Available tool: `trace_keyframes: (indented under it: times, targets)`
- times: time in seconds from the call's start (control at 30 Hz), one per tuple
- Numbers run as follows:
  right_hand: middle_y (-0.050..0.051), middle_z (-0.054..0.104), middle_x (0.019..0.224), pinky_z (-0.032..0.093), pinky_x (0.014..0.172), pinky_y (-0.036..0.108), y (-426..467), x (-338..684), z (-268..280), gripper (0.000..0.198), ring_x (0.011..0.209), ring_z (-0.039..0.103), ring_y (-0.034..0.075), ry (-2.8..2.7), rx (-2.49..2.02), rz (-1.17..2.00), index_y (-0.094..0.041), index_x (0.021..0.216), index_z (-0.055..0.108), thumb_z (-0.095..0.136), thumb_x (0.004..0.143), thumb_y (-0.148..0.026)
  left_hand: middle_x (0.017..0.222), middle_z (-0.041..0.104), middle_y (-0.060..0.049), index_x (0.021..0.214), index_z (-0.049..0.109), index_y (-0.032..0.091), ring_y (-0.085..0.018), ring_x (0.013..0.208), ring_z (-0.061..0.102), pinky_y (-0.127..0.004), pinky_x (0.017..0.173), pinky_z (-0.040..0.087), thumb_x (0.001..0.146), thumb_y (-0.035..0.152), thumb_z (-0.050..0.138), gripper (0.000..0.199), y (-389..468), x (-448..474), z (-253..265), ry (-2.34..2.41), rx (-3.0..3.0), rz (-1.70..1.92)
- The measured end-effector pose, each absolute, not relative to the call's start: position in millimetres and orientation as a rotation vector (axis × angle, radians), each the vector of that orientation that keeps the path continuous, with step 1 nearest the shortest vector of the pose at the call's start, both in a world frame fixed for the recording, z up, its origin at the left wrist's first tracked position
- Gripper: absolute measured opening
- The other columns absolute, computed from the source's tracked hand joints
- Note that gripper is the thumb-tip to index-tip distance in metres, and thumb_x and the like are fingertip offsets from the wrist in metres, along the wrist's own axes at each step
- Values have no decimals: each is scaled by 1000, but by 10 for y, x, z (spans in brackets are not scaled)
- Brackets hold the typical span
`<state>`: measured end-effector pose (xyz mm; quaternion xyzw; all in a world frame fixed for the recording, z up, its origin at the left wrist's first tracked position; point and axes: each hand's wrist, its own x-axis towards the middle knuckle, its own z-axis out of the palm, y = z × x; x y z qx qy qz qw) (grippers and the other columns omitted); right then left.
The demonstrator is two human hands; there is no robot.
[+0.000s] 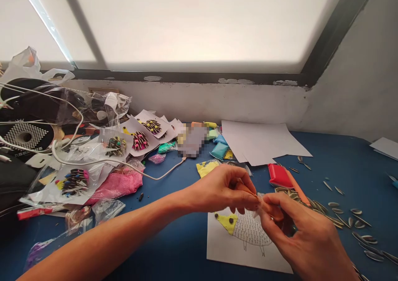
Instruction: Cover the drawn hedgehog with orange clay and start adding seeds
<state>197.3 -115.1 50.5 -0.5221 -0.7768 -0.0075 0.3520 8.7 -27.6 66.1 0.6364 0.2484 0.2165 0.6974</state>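
Note:
My left hand [222, 187] reaches in from the left, its fingers closed round a small orange-brown clay packet [244, 188]. Opposite it, my right hand [300, 231] pinches the same packet where clear plastic shows between the fingertips; much of the packet is hidden by the fingers. Below both hands lies a white sheet with a hedgehog drawing [251, 231]. The animal's head is filled with yellow clay [228, 223] and bears dark dots for eye and nose. Its body carries short pencil strokes, partly covered by my hands.
Sunflower seeds [370, 239] are scattered at the right, near a red clay packet [280, 175]. Blank paper [261, 140] lies at the back. Finished hedgehog pictures [139, 140], a pink packet [116, 185] and a white cable [112, 161] crowd the left. Blue packets [219, 150] sit mid-table.

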Motion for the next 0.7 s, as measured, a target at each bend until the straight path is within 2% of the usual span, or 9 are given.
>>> trace_keyframes:
  times: [0.13,0.27,0.33,0.5,0.6,0.7]
  targets:
    - [-7,54,56,43,41,20,-1139,1992,533,12,43,51,9,-1980,-1375,-23,-26,79,56,59,90,-30,75,68,-2,89,64,12,-9,55,62,-21,52,51,85,30,70,19,-227,57,649,537,1435,403]
    - [-3,75,76,56,54,18,-1115,2011,527,15,59,69,11,-1957,-1365,242,-26,98,69,60,92,-37,70,65,-1,90,68,10,-11,60,65,-24,62,54,88,33,67,23,-230,53,618,523,1376,382]
    - [-1,78,84,58,58,20,-1117,2010,506,20,66,73,14,-1952,-1386,330,-27,102,72,62,90,-40,70,66,-1,95,67,10,-12,63,66,-26,66,55,84,38,73,31,-243,63,598,505,1297,398]
    - [4,75,71,60,59,30,-1176,2006,421,36,64,71,20,-1817,-1538,231,-27,93,76,58,87,-58,73,69,-3,105,61,12,-12,62,66,-26,64,55,70,46,85,55,-237,84,562,489,1183,416]
    - [4,71,64,60,60,33,-1206,2034,373,43,62,69,21,-1754,-1571,169,-27,92,76,54,86,-64,76,70,-4,105,62,12,-12,62,67,-25,64,55,66,45,87,57,-206,74,570,494,1200,418]
    - [3,70,63,60,60,33,-1205,2052,370,45,62,68,21,-1746,-1576,174,-27,93,76,53,86,-65,79,71,-5,103,64,12,-12,63,68,-26,65,56,71,47,84,51,-182,54,574,502,1262,396]
